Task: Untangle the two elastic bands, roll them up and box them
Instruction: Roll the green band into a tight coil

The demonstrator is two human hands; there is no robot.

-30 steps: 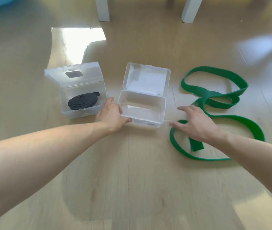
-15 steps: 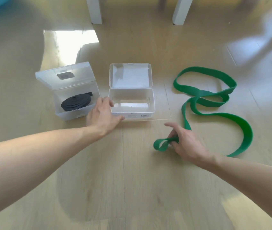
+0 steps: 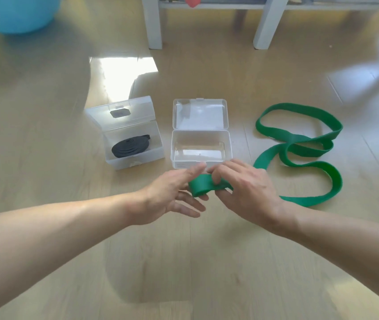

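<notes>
- The right hand (image 3: 246, 192) pinched one looped end of the green band (image 3: 299, 144) between thumb and curled fingers, raised just above the floor (image 3: 183, 262); the rest of the band trailed in loose curves over the floor to the right.
- The left hand (image 3: 172, 195) was spread, fingers straight, its fingertips touching the looped end; whether it gripped could not be told.
- The black band (image 3: 129, 147) lay rolled inside the left box (image 3: 135, 139), lid up.
- The middle box (image 3: 201, 144) stood open just beyond the hands, nothing visible inside.
- White furniture legs (image 3: 152, 21) stood well behind; a blue object (image 3: 15, 12) sat far left.
</notes>
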